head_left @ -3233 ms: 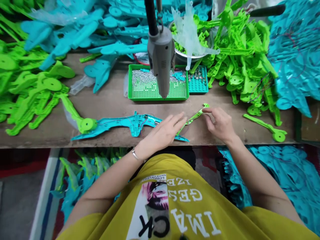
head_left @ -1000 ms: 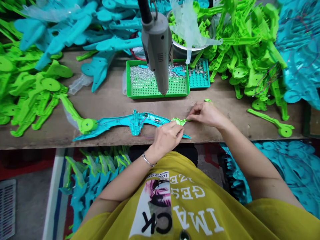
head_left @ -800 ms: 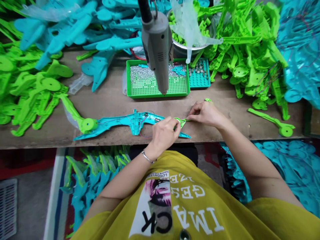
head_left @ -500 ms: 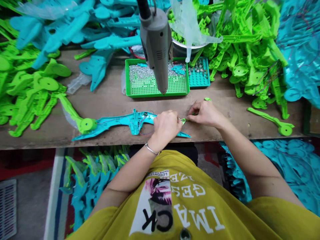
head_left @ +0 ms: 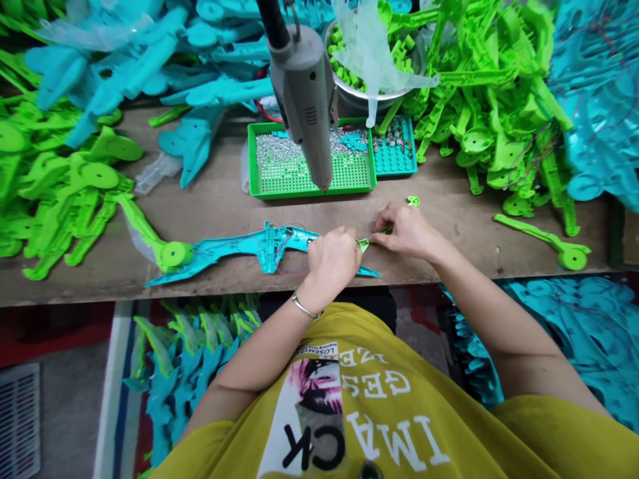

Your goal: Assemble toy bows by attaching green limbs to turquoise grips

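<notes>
A: Hands at centre. Which parts are hidden from me?

B: Left hand lies curled over the right end of the teal part; I cannot see what sits beneath the palm, nor tell whether the fingers clench anything or merely press down. Only a small tip of the green strip shows between the two hands.

A: And the other hand?

B: Right hand pinches the far end of that green strip; its fingertips cover most of the strip's length. A small green piece lies just beyond the knuckles, apart from them.

A: Edges and free room about the grasp?

B: Bench edge runs just below both hands; the teal part's point overhangs toward it. Ahead, bare wood separates the hands from the green tray. The hanging driver is suspended above that tray, its top cut off by the frame. To the right, open bench reaches as far as a loose green arm.
</notes>
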The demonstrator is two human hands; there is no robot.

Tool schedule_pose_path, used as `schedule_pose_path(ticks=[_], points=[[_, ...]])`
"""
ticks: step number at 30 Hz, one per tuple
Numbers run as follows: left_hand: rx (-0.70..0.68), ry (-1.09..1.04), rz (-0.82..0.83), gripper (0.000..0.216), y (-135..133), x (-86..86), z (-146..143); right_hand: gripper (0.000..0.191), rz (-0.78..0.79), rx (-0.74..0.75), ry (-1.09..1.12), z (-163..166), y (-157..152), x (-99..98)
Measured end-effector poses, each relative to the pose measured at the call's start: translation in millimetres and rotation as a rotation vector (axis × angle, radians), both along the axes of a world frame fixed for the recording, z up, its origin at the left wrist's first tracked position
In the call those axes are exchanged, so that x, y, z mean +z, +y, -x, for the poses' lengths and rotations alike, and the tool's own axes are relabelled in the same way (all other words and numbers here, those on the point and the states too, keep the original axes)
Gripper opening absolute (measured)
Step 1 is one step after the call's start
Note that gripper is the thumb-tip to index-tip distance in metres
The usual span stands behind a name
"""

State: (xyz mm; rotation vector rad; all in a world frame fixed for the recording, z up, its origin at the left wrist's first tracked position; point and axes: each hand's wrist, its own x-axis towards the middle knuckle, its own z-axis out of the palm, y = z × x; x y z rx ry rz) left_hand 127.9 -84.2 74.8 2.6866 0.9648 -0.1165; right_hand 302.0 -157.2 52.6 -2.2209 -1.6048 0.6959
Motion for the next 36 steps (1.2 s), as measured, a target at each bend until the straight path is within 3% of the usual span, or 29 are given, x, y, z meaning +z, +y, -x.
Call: schedule_pose_path(ticks=[8, 14, 22, 26, 36], points=[[0.043, 0.033, 0.016, 0.015, -1.2, -2.2, 1.8, 0.026, -0.015, -0.001, 0.002, 8.7, -4.2, 6.8], [0.035, -0.036, 0.039, 0.013, 1.2, -6.5, 6.5, 0.023, 0.016, -0.036, -0.139, 23.4, -2.7, 5.5], [-0.075, -0.29, 0.264, 0.015, 23.1, -13.2, 28.4, 0.02, -0.003, -0.033, -0.166, 25.0, -3.5, 2.1], [-0.048, -0.316, 0.184, 0.008, 25.1, -14.3, 34.7, 0.018, 0.004, -0.007, -0.101, 22.9, -3.6, 2.0], [-0.055, -0.276, 0.062, 0.013, 12.6, -20.6, 38.8, 0.007, 0.072, -0.004, 0.042, 24.4, 2.1, 13.1]])
